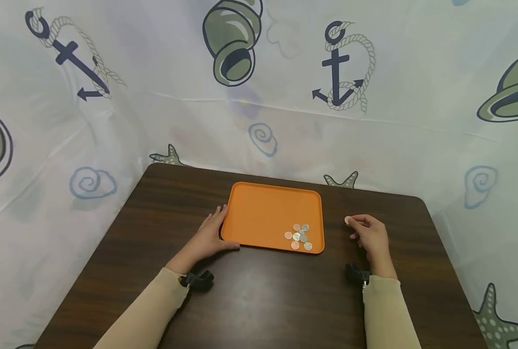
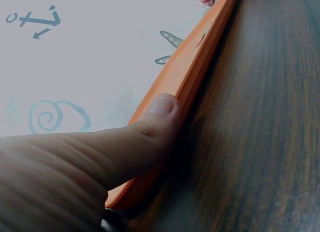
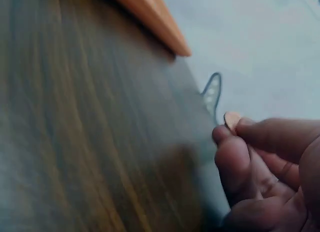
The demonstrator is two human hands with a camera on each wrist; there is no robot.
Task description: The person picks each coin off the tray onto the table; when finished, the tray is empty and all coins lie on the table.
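An orange tray (image 1: 269, 213) lies on the dark wooden table, with several copper and silver coins (image 1: 302, 237) gathered near its front right corner. My left hand (image 1: 206, 238) spans the tray's front left corner, fingers stretched along the left side and thumb along the front edge. In the left wrist view, the thumb (image 2: 155, 122) rests against the orange rim. To the right of the tray, my right hand (image 1: 369, 237) pinches a copper coin (image 3: 231, 120) between thumb and fingertips. That coin is held above the table, outside the tray.
The brown table (image 1: 263, 305) has its far edge just behind the tray. A pale curtain (image 1: 176, 58) printed with anchors, shells and starfish hangs around the back and sides. Each wrist carries a black strapped device (image 1: 199, 280).
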